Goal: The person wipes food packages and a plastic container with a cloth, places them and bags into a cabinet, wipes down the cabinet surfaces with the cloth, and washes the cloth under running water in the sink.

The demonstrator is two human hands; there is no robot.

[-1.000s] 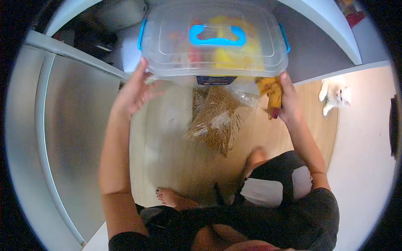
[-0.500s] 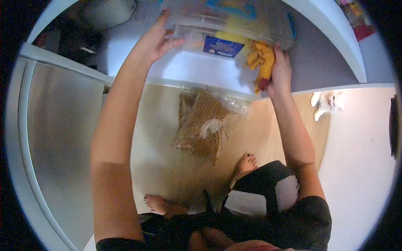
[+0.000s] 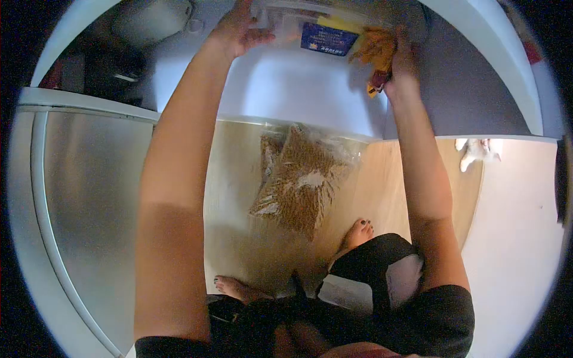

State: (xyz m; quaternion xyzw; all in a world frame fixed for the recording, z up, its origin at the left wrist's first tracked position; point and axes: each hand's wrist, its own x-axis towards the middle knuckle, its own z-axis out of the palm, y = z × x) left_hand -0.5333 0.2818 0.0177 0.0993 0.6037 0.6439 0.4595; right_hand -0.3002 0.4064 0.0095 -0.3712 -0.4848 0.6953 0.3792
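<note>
A clear plastic box (image 3: 292, 27) with a dark blue label (image 3: 328, 39) is at the top of the view, inside a white cupboard space; its upper part is cut off. At its left end is my left hand (image 3: 242, 33), fingers apart, some of them bent below the box's edge. My right hand (image 3: 404, 65) is at the right end, gripping the box and a crumpled orange-yellow packet (image 3: 376, 51) with a dark red end. Yellow contents show through the box wall.
Bags of brown pellets (image 3: 301, 179) lie on the wooden floor (image 3: 382, 179) below the cupboard edge. A white furry animal (image 3: 477, 152) is on the right. Metallic door panels (image 3: 95, 197) stand at left. A pale rounded object (image 3: 152, 24) sits inside the cupboard at upper left.
The box has moved up and away into the cupboard space, with both arms stretched further forward. The orange-yellow packet has moved with my right hand. The lid and blue handle have left the view.
</note>
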